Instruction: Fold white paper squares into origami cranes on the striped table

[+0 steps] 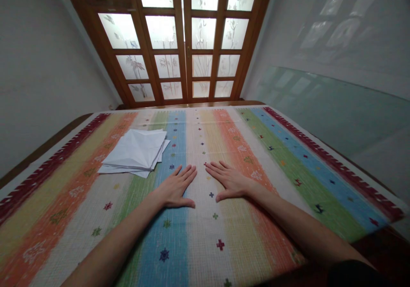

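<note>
My left hand (178,187) lies flat on the striped tablecloth (205,231), fingers stretched forward and thumb out to the right. Opposite it, my right hand (229,180) rests palm down with its fingers apart and pointing inward. A narrow strip of the cream stripe separates the two hands, and neither holds anything. A loose stack of white paper sheets (134,150), with fold creases on the top one, sits beyond and to the left of my left hand. Its sheets are slightly fanned, and no hand touches it.
Wooden doors (185,65) with frosted panes stand past the far table edge. A greenish glass panel (336,107) leans along the right wall. A grey wall (45,52) is on the left. The wooden table edge (41,150) shows beside the cloth.
</note>
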`<state>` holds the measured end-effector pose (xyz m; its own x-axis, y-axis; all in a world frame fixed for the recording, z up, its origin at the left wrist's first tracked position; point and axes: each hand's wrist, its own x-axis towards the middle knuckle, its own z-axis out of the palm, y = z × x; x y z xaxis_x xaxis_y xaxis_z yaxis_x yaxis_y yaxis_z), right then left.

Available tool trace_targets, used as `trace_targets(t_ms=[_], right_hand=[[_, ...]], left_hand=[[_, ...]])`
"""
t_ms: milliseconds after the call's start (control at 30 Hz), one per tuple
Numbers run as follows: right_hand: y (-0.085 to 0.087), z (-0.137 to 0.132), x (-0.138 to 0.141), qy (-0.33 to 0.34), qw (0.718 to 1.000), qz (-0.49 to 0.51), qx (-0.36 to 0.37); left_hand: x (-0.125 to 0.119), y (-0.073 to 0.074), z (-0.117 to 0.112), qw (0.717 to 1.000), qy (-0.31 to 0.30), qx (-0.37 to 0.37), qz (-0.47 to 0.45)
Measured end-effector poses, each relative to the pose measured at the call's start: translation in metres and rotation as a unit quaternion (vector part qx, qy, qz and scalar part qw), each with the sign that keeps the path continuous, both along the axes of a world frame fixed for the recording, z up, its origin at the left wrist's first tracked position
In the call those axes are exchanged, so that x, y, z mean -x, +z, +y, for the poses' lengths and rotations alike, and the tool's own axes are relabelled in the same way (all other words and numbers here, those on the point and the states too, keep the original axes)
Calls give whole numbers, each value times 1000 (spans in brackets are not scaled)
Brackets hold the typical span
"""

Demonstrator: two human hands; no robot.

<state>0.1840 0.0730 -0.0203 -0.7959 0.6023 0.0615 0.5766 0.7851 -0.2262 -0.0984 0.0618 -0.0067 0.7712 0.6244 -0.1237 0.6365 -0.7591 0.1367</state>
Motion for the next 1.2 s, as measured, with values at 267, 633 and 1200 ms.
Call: trace_targets(t_ms=[267,633,1200], right_hand=[[0,0,-1,2,1000,16,-6],[-2,-6,-9,-117,967,211,-85],[1,-7,-5,-107,971,196,-87]], left_hand=[[0,-1,-1,1000,1,7,-21],[56,15,28,858,413,-266,-152],[90,31,33,843,487,-223,58]])
